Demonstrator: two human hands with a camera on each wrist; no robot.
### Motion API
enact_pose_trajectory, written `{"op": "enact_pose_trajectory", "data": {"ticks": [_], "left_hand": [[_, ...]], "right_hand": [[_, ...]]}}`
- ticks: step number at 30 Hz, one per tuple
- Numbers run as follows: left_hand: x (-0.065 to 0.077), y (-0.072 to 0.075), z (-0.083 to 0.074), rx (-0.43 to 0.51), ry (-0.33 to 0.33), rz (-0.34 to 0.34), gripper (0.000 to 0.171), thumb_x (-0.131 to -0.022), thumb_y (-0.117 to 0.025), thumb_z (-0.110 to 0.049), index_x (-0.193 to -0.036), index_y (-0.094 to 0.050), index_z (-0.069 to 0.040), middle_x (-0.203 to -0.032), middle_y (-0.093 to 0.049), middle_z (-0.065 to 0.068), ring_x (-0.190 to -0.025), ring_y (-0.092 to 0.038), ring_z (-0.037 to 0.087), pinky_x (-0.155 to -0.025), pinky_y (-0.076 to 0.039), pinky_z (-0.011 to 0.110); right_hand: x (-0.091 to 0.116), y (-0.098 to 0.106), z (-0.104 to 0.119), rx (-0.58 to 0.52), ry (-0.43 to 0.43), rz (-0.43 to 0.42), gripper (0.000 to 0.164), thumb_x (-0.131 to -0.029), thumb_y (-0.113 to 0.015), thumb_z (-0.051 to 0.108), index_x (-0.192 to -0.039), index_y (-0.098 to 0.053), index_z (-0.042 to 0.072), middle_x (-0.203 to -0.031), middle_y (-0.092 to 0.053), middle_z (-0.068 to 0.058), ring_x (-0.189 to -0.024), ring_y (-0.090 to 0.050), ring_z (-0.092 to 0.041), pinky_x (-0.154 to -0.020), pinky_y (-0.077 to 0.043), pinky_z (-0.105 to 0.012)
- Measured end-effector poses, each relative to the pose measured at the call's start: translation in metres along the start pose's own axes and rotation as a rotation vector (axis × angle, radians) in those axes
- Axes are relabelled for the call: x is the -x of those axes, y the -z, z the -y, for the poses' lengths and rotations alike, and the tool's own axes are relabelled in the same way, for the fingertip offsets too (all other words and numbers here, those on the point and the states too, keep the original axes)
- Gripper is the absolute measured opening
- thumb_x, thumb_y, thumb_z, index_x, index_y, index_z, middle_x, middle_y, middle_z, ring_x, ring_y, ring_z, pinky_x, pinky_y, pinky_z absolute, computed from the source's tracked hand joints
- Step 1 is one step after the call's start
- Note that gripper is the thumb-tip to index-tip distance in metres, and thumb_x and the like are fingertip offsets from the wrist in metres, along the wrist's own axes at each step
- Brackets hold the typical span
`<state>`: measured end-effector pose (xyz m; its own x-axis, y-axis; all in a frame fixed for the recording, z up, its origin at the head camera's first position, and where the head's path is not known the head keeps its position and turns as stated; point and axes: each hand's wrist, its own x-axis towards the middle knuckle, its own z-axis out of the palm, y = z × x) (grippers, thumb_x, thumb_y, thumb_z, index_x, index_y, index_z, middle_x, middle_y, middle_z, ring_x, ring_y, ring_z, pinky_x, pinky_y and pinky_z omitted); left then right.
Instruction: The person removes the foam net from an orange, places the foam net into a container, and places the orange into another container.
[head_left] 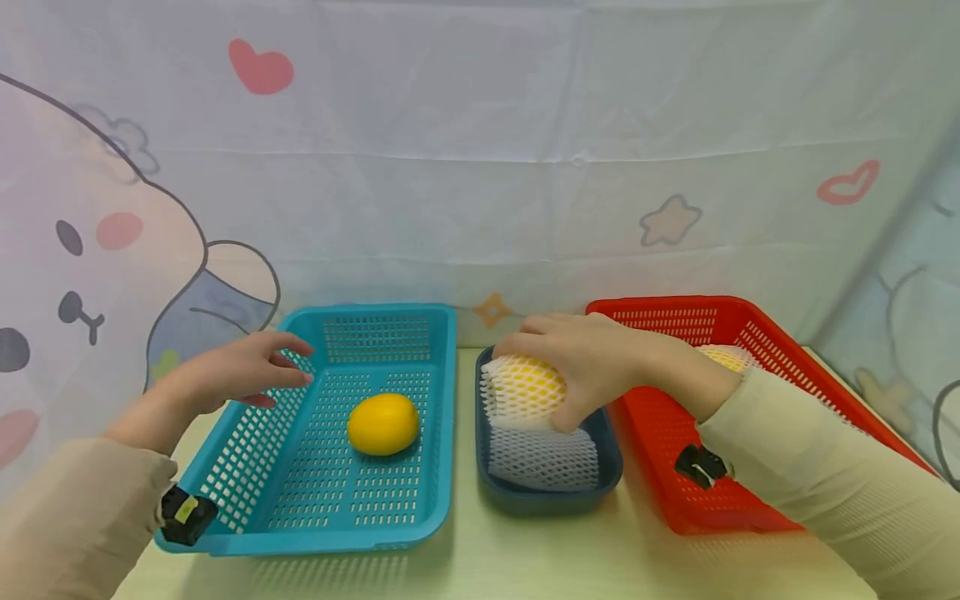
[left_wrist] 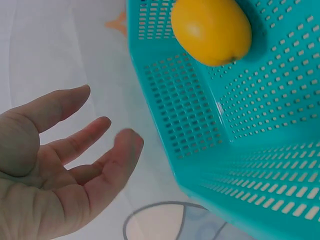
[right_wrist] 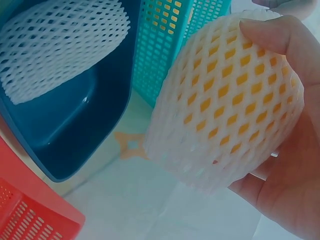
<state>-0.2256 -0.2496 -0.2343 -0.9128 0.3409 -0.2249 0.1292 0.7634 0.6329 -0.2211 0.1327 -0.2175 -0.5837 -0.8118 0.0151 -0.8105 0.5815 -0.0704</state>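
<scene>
My right hand [head_left: 592, 358] grips a yellow fruit in a white foam net sleeve [head_left: 523, 390], held over the dark blue basin [head_left: 551, 502]. In the right wrist view, the thumb and fingers curl round the netted fruit [right_wrist: 230, 100], and yellow shows through the mesh. A separate foam net sleeve [head_left: 543, 460] lies in the basin. My left hand [head_left: 243, 367] hovers over the left side of the turquoise basket [head_left: 315, 546], fingers loosely bent and holding nothing. Inside that basket rests a bare, smooth, oval yellow fruit [head_left: 383, 424], apart from the hand.
A red basket [head_left: 660, 467] stands to the right of the basin, partly behind my right forearm. Another netted yellow fruit [head_left: 727, 357] sits in it. A printed cloth [head_left: 450, 208] hangs behind the pale table [head_left: 525, 558].
</scene>
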Motion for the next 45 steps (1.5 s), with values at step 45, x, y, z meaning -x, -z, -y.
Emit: {"op": "enact_pose_trajectory", "data": {"ticks": [45], "left_hand": [[0.004, -0.05, -0.083, 0.148, -0.169, 0.045, 0.04, -0.091, -0.06, -0.022, -0.127, -0.049, -0.008, -0.128, -0.047, 0.016, -0.1, -0.056, 0.026, -0.085, -0.05, 0.038]], "right_hand": [[0.0, -0.002, -0.008, -0.015, -0.035, 0.004, 0.071, -0.063, -0.071, 0.033, -0.129, -0.047, 0.025, -0.102, -0.05, 0.008, -0.084, -0.047, -0.01, -0.059, -0.044, -0.025]]}}
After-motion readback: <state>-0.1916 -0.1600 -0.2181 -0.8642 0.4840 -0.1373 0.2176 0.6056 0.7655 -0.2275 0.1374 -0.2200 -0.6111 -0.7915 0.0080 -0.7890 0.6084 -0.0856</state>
